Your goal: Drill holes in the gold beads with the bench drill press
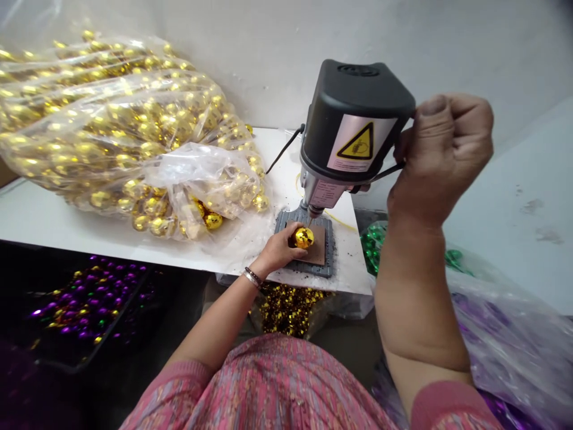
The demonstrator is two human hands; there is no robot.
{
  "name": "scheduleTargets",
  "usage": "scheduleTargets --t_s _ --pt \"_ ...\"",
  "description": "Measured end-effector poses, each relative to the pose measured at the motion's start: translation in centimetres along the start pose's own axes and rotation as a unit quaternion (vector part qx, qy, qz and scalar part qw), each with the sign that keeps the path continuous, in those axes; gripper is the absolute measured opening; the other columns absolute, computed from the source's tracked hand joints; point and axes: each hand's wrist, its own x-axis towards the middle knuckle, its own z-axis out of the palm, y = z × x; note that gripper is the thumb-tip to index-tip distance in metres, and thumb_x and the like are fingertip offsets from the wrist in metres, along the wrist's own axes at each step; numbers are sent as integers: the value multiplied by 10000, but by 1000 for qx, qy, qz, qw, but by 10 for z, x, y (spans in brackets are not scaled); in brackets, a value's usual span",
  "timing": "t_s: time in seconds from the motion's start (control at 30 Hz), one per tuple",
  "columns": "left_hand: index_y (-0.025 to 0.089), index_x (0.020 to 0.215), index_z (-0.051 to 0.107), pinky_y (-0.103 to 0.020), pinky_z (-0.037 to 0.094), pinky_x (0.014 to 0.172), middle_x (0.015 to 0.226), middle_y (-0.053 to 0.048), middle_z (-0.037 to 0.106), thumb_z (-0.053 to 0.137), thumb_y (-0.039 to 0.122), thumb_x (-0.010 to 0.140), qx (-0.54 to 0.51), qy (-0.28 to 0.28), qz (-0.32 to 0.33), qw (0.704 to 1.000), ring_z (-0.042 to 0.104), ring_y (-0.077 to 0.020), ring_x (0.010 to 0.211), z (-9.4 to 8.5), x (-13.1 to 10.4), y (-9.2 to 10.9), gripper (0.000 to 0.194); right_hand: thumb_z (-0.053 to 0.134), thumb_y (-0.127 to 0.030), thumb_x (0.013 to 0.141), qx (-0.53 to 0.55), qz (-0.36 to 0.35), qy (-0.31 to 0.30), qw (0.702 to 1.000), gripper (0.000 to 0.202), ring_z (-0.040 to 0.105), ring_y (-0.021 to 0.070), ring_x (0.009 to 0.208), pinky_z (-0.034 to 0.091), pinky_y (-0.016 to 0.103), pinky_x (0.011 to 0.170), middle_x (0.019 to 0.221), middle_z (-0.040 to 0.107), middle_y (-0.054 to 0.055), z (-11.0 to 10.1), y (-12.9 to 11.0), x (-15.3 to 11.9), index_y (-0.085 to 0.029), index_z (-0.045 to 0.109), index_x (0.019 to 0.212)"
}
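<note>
Gold ball (304,237) sits low at the drill's foot. Widest of all runs the white worktop (49,215), and a bulging clear bag (134,119) of gold balls sprawls over it. Right of that stands the black-topped drill press (353,128). The right hand (443,146) is up beside its lever (388,172), fingers curled closed, their hold hidden from me. The left hand's (280,248) fingers pinch the ball over a brown board (317,251), near the chuck (314,212).
</note>
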Motion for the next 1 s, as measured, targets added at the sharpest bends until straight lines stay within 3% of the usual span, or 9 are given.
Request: scheduleTargets --t_s 0.3,0.37,0.43,0.5,0.57,0.67,0.8,0.9,1.0 --pt "232 1407 654 -358 570 949 1248 -93 769 928 321 674 36 -137 67 988 727 -244 1031 -28 -55 3 788 620 -352 894 42 100 0 994 234 465 -17 523 299 201 593 561 457 -105 -2 -12 5 -146 557 804" --pt "223 1369 678 -344 575 900 1196 -90 779 848 350 791 75 -68 47 994 718 -214 937 -41 -59 -2 615 618 -380 871 41 125 2 991 236 482 -9 541 294 241 617 558 465 -109 -3 -19 4 -162 567 799" --pt "189 1287 715 -347 567 923 1165 -105 778 684 300 932 132 62 5 989 712 -215 952 -59 -58 -9 373 618 -394 862 45 138 7 989 241 486 -7 546 290 257 623 563 478 -113 -3 -23 2 -170 563 791" --pt "143 1245 720 -369 534 1012 1223 -159 748 538 196 985 216 198 -44 955 696 -256 1106 -81 -54 -17 322 626 -398 860 47 136 12 989 251 494 -11 544 289 255 614 562 479 -117 -3 -23 1 -170 554 785" --pt "99 1309 672 -415 500 1066 1335 -223 686 440 107 976 304 274 -102 907 644 -312 1251 -103 -48 -23 406 633 -412 860 50 137 17 989 263 543 -6 564 294 251 612 564 487 -117 -2 -21 0 -167 559 799" --pt "69 1339 625 -477 516 990 1379 -271 638 425 85 948 376 255 -204 867 646 -378 1231 -125 -38 -29 440 654 -400 849 59 142 32 988 251 631 21 622 304 239 606 558 497 -111 -1 -20 -1 -164 580 808" --pt "63 1370 582 -485 520 912 1392 -286 629 478 155 949 409 212 -279 842 676 -402 1163 -132 -24 -29 443 612 -350 878 61 143 24 987 212 628 12 622 313 221 597 568 497 -107 -2 -24 -1 -153 593 799" --pt "86 1359 594 -457 525 899 1335 -270 673 578 233 927 427 189 -283 838 690 -400 1147 -129 -21 -26 457 566 -351 905 49 123 9 991 226 580 -19 603 328 206 605 591 498 -112 -3 -22 -2 -147 598 814" --pt "147 1283 653 -408 529 910 1221 -197 739 698 287 851 402 152 -208 879 701 -355 1107 -122 -29 -27 456 611 -432 892 52 80 2 995 292 509 -30 559 359 191 603 635 528 -108 -2 -14 -1 -151 572 817"
